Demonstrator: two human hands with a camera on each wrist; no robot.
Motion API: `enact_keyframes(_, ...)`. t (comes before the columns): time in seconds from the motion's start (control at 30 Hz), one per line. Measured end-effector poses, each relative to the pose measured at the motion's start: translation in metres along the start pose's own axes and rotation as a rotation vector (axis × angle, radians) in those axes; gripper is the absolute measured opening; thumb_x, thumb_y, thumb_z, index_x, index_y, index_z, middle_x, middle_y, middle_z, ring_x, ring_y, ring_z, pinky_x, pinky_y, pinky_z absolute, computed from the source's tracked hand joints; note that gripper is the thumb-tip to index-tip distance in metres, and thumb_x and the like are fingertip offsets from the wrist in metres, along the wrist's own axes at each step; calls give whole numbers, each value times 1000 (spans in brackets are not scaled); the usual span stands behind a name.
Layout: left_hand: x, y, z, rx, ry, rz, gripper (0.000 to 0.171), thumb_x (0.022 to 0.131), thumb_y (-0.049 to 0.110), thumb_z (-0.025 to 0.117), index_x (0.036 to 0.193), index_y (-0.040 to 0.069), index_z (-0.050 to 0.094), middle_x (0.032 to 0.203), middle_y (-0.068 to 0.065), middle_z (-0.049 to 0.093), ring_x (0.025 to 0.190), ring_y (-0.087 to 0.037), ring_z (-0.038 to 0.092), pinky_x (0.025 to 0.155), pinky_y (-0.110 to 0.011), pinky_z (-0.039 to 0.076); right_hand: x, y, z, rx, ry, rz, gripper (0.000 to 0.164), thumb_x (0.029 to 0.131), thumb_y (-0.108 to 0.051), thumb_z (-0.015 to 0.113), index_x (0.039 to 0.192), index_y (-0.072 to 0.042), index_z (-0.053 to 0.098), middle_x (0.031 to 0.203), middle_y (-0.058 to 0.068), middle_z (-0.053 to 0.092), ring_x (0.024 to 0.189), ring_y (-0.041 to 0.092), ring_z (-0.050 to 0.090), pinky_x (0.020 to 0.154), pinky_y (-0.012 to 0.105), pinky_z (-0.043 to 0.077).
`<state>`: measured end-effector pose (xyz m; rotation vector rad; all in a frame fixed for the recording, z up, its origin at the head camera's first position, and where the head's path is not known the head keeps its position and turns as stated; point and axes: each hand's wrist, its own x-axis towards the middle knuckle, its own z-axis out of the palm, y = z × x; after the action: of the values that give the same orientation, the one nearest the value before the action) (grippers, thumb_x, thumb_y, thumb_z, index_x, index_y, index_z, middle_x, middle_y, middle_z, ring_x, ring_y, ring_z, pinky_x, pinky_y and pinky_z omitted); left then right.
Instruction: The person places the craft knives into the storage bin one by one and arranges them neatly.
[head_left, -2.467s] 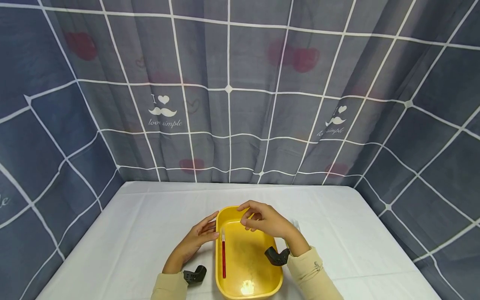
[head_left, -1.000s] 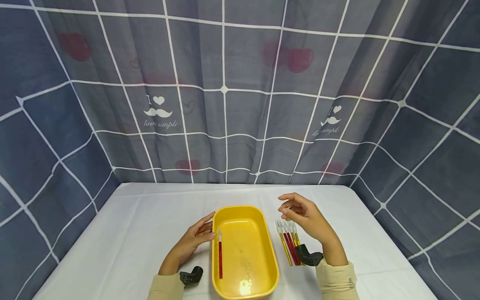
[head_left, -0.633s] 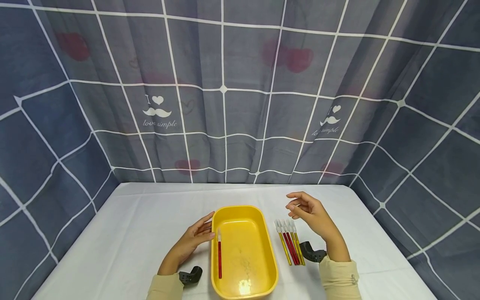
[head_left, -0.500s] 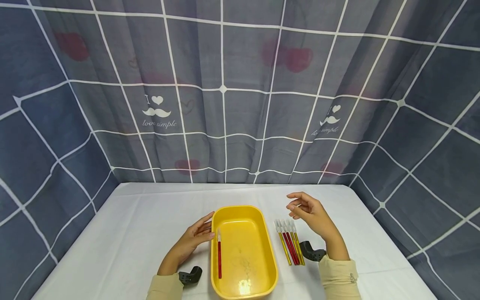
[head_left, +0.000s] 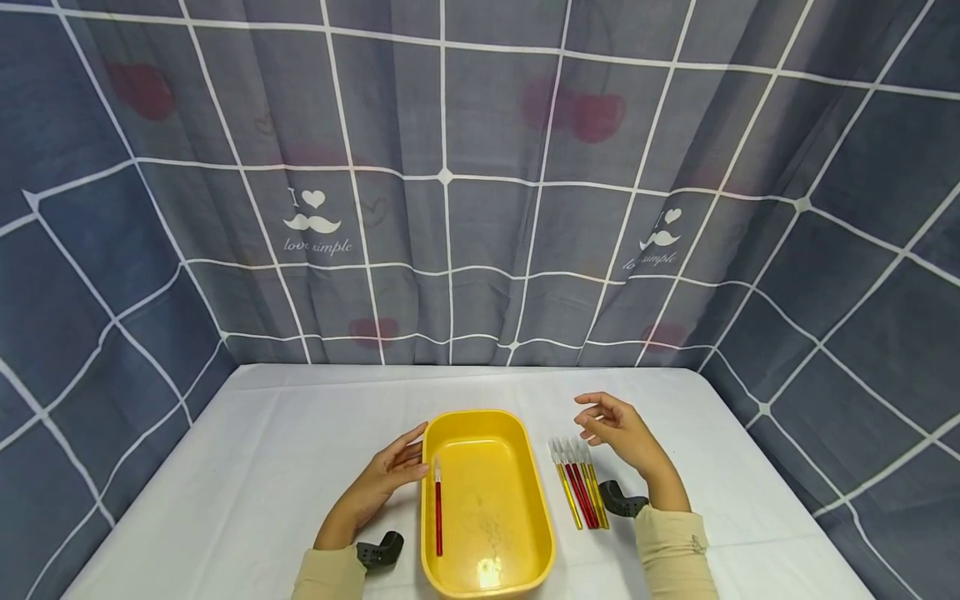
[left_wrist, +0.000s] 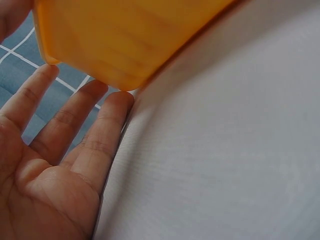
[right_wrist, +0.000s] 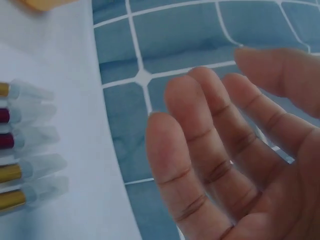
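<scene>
In the head view my left hand [head_left: 382,486] is at the left side of a yellow plastic tray [head_left: 489,421], its thumb at the rim. The left wrist view has those fingers fairly straight, tips against the tray's outer wall [left_wrist: 115,40]. Inside the tray, along the left wall, lies a slim red pen-like tool [head_left: 438,518] with a clear cap. My right hand [head_left: 621,432], fingers loosely bent and holding nothing, hovers over the far right of a row of several similar capped tools [head_left: 577,492], some red, some gold. Their clear caps [right_wrist: 37,135] show in the right wrist view.
A white cloth covers the table [head_left: 315,417]. Dark checked curtain [head_left: 487,225] closes off the back and both sides. Black curved devices [head_left: 381,550] sit at each wrist.
My right hand has come from above the tray out to the right, uncovering the row of tools, and has lately dipped slightly. My left hand has stayed at the tray's side.
</scene>
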<state>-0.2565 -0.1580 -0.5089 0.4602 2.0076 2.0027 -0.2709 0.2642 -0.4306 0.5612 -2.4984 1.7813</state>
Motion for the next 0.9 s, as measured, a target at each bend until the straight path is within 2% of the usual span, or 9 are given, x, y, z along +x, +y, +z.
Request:
enact_keyframes(0.13, 0, 0, -1, -6, -5, 5, 80, 105, 15, 71, 171, 1, 27, 164, -35, 40, 148, -47, 47, 106, -23, 50, 2, 9, -1, -7, -5, 48, 39, 106, -4, 65, 139, 15, 58, 115, 36, 67, 92, 33, 75, 78, 30, 63)
enact_keyframes(0.27, 0, -1, -1, -2, -7, 8, 80, 105, 15, 70, 171, 2, 27, 164, -34, 41, 148, -47, 48, 106, -23, 50, 3, 17, -1, -11, -6, 75, 39, 106, -4, 65, 140, 15, 57, 116, 38, 66, 93, 37, 75, 78, 30, 63)
enact_keyframes(0.4, 0, -1, -1, 2, -5, 7, 80, 105, 15, 70, 171, 2, 27, 164, -34, 41, 148, -46, 48, 106, -23, 50, 2, 23, -1, -28, -13, 96, 42, 106, -4, 65, 141, 17, 56, 115, 37, 67, 92, 35, 75, 77, 31, 63)
enact_keyframes(0.63, -1, -1, 0, 0, -12, 11, 79, 106, 15, 70, 171, 2, 27, 164, -34, 41, 148, -47, 47, 107, -23, 50, 0, 32, -1, -32, -20, 127, 46, 104, -2, 66, 142, 19, 53, 107, 24, 69, 85, 27, 73, 72, 31, 62)
enact_keyframes(0.9, 0, 0, 0, 2, -11, 11, 79, 106, 14, 69, 171, 2, 26, 164, -34, 40, 149, -47, 46, 107, -22, 49, -2, 39, -2, -43, -26, 152, 48, 102, -3, 68, 141, 20, 53, 100, 20, 69, 74, 17, 66, 68, 30, 58)
